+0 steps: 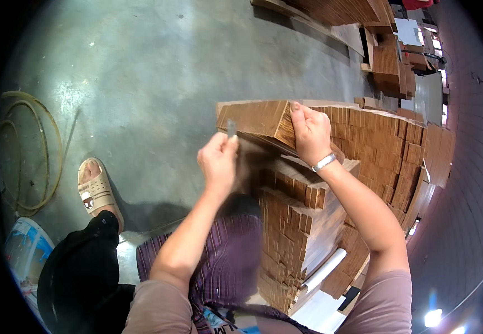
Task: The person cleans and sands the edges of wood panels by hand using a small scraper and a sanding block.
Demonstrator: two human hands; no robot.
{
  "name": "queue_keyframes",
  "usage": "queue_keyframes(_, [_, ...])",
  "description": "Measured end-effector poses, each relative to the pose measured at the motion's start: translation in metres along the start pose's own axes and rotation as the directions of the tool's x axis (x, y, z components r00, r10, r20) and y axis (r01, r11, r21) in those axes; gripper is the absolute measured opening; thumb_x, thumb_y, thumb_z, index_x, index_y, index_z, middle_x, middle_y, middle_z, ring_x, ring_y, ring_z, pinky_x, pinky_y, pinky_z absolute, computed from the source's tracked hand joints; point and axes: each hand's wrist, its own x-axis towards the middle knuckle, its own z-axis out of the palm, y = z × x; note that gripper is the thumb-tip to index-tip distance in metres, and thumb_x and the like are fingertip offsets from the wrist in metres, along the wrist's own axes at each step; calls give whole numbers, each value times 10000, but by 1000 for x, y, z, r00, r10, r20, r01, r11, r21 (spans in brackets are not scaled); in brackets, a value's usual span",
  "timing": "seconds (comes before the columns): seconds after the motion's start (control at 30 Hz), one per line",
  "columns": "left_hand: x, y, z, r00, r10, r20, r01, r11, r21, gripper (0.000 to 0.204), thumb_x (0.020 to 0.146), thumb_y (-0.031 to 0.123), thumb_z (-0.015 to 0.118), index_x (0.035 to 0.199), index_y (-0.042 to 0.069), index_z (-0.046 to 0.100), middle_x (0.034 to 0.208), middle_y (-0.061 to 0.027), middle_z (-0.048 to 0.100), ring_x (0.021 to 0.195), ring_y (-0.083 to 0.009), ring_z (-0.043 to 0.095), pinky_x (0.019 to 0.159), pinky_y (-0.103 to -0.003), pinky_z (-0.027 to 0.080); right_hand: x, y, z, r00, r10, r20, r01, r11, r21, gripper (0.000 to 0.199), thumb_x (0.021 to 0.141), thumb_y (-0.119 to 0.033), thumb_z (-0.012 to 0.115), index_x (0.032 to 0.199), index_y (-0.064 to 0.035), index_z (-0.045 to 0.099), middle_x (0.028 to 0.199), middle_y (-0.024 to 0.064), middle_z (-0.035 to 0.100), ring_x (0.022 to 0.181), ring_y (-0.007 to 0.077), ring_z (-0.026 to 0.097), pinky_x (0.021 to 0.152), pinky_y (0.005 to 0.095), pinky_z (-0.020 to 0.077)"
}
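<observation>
My left hand (219, 161) is closed, pinching a small thin grey blade (231, 127) that stands up past the thumb. The blade is slightly blurred. My right hand (311, 133), a silver bracelet at its wrist, grips the near right corner of a brown wood-grain board (255, 117). The board lies tilted across the front of a stack, and its striped edge faces the right hand. The blade is close to the board's left part; I cannot tell whether they touch. Part of the board's underside is in shadow.
Stacks of brown wood-grain pieces (286, 239) rise on the right, with more pieces (375, 133) behind. A rolled white sheet (324, 270) lies on one stack. A coiled hose (43, 150) and a clear bucket (27, 245) are at left. Long boards (336, 11) stand at the far side.
</observation>
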Motion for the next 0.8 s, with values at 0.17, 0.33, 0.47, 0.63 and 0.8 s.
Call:
queue_keyframes(0.17, [-8,8,11,978,202,54,-196,975,-101,260,925,65,626,701,47,494,661,80,389,625,-41,317,532,-222,284,-4,3,0,1000,0,8,0,1000,-8,530,960,-479,473,807,-29,707,648,242,569,653,435,588,602,455,472])
queue_keyframes(0.33, [5,-9,1,998,57,8,-58,994,92,293,930,87,632,699,43,457,677,80,373,642,-38,317,545,-215,279,0,2,-2,1000,24,12,-24,1000,10,538,963,-483,468,785,-31,699,622,240,548,633,433,578,586,450,461])
queue_keyframes(0.47, [7,-17,9,992,120,38,-116,989,-94,322,913,68,635,674,68,419,675,80,384,639,-40,320,535,-229,264,-2,8,3,999,-21,-29,21,999,25,545,966,-486,459,784,-27,689,625,238,551,634,434,572,584,459,449])
queue_keyframes(0.63, [38,-60,-21,987,-115,-114,145,939,312,264,872,155,671,708,29,507,592,-64,382,586,-124,393,547,-312,359,-1,1,2,999,1,-38,0,1000,31,550,971,-477,463,749,-16,666,606,233,534,619,431,563,576,461,439])
queue_keyframes(0.8, [25,-53,4,997,66,-41,-65,997,32,288,889,201,668,735,25,499,599,-67,412,591,-127,394,576,-329,388,-2,3,0,1000,-15,-7,16,1000,19,573,975,-477,457,685,-10,619,581,236,504,595,441,534,551,474,410])
